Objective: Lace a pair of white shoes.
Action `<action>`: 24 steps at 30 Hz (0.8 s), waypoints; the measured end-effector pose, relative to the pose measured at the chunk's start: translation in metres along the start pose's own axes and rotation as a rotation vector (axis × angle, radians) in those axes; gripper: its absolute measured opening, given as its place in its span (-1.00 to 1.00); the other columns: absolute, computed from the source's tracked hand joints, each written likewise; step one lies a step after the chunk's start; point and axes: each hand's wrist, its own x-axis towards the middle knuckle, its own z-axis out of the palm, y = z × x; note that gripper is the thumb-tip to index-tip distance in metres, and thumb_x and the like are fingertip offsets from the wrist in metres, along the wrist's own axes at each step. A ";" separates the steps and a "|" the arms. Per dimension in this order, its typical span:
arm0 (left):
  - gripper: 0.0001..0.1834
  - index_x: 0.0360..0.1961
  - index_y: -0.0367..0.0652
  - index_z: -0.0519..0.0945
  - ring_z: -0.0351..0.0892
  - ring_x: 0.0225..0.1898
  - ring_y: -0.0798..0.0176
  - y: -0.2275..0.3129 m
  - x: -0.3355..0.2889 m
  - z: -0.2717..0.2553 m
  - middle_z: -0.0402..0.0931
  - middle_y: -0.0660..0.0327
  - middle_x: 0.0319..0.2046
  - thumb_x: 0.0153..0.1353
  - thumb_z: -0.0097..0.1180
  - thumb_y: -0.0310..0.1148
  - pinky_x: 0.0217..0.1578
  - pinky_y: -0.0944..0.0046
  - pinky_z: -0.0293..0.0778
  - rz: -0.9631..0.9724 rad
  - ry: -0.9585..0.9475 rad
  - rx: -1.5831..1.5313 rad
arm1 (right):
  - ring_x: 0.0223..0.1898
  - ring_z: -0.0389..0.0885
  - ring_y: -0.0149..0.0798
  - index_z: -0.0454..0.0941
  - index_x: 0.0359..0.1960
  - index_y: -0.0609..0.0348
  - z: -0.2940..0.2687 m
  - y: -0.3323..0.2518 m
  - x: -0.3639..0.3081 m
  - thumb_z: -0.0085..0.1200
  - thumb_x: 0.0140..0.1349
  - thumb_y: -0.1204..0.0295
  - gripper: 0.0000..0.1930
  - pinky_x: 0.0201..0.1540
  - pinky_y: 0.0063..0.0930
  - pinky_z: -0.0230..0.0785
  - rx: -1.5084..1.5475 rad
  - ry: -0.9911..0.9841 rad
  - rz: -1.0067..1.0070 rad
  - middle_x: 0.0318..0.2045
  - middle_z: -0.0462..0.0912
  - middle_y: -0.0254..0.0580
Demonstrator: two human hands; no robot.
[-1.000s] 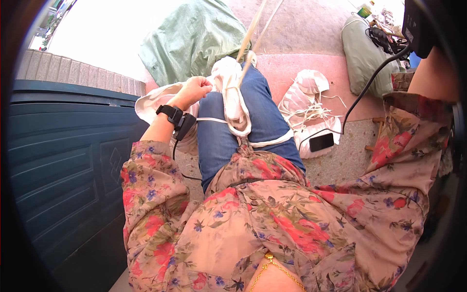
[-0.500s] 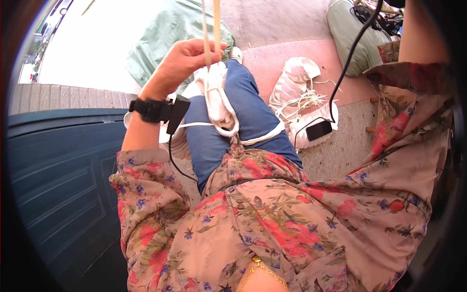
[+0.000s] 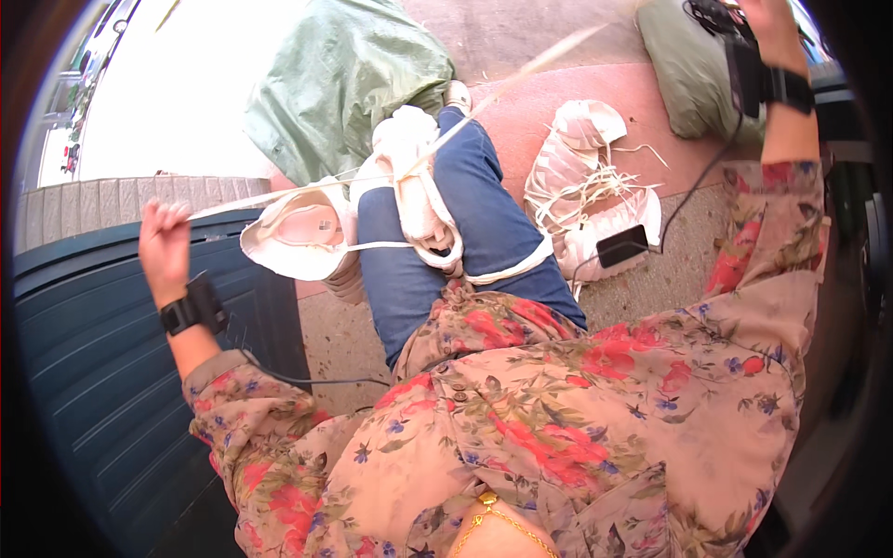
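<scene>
A white shoe (image 3: 430, 209) rests on my jeans-clad lap between my thighs, its opening toward me. A flat white lace (image 3: 279, 197) runs from it to my left hand (image 3: 166, 244), raised at the far left, fingers closed on the strand. Another strand (image 3: 521, 76) rises blurred from the shoe toward the upper right. My right hand (image 3: 767, 26) is lifted at the top right; the picture's edge cuts off its fingers, so whether it holds that strand cannot be seen. A white band (image 3: 516, 266) lies across my thigh.
White shoe uppers (image 3: 302, 228) stand stacked by my left thigh. More white uppers with tangled laces (image 3: 581, 177) lie right, a black phone-like device (image 3: 621, 245) on them. Green sacks (image 3: 349, 84) (image 3: 693, 79) stand ahead and right. A blue panelled door (image 3: 139, 344) is left.
My left hand has swung from above the shoe out to the far left with the lace. My right forearm now shows lower at the right. The laces have spread from upright to sideways.
</scene>
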 end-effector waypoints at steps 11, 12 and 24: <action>-0.74 -0.16 -0.22 0.41 0.05 -0.71 0.56 -0.018 -0.016 -0.041 0.09 0.46 -0.70 0.26 -0.12 -0.26 -0.69 0.51 0.03 -0.011 0.323 0.476 | -0.51 0.45 -0.51 0.53 -0.25 0.28 -0.041 0.196 -0.107 0.00 0.18 0.39 -0.79 -0.41 -0.64 0.33 -0.659 -0.532 0.299 -0.57 0.52 -0.36; -0.76 -0.20 -0.21 0.44 0.05 -0.70 0.60 -0.048 -0.018 -0.025 0.11 0.49 -0.69 0.25 -0.11 -0.26 -0.69 0.54 0.01 -0.067 0.205 0.562 | -0.52 0.46 -0.51 0.55 -0.36 0.29 -0.008 0.209 -0.141 -0.03 0.18 0.41 -0.82 -0.40 -0.63 0.34 -0.687 -0.651 0.288 -0.59 0.52 -0.33; -0.78 -0.32 -0.31 0.57 0.46 -0.55 0.42 -0.239 -0.057 0.074 0.52 0.18 -0.58 0.09 -0.03 -0.40 -0.50 0.41 0.34 -0.360 -0.362 0.982 | -0.23 0.43 -0.06 0.52 -0.53 0.21 0.059 0.294 -0.252 -0.09 0.07 0.44 -0.84 -0.16 -0.23 0.27 -1.070 -0.987 -0.297 -0.37 0.54 -0.13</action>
